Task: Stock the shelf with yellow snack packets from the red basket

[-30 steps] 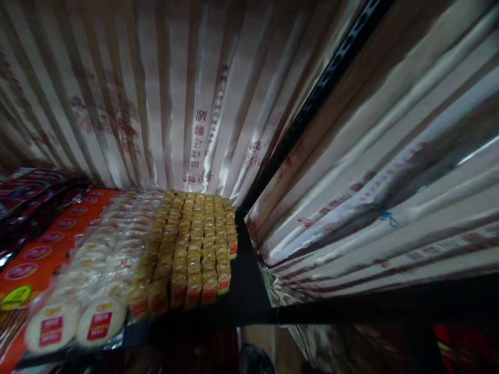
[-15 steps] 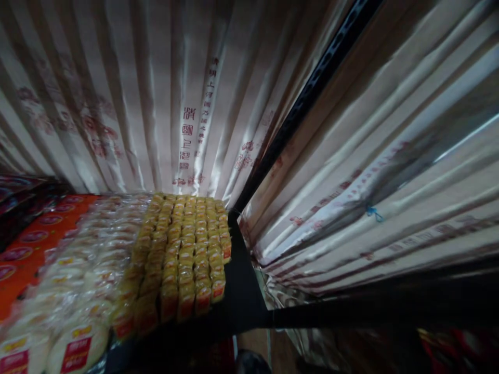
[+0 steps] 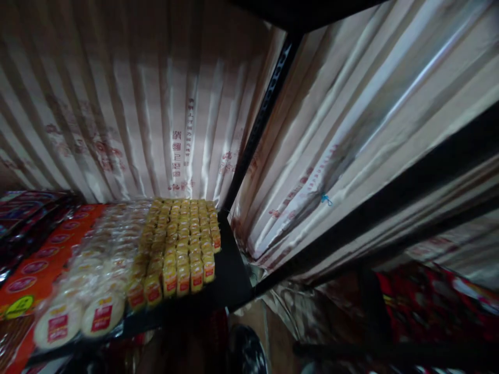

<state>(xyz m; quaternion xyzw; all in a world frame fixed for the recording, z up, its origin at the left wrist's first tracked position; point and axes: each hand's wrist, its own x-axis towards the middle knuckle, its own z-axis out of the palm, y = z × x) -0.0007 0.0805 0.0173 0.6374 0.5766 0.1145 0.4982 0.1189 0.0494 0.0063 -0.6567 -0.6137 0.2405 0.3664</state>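
Note:
Neither of my hands shows in the head view. On a black shelf (image 3: 230,270) stand rows of small yellow wrapped packs (image 3: 183,244) with red labels at their front ends. Left of them are two rows of round pale cakes (image 3: 103,317) in clear wrap, each front one bearing a red and yellow label. Beside those lies an orange strip of packaging (image 3: 47,254) with round red emblems. Dark glossy packets (image 3: 35,223) lie at the far left. The picture is dim and somewhat blurred.
A pale pleated curtain (image 3: 152,119) with red print hangs behind the shelf. A black slotted post (image 3: 265,114) rises at the shelf's corner. Red packets (image 3: 436,301) sit lower right. A dark shiny round object (image 3: 245,348) is down by the brown floor (image 3: 276,327).
The view has shifted back and tilted. More of the shelf's front edge, the floor and the lower-right red packets now show. The goods on the shelf look unmoved.

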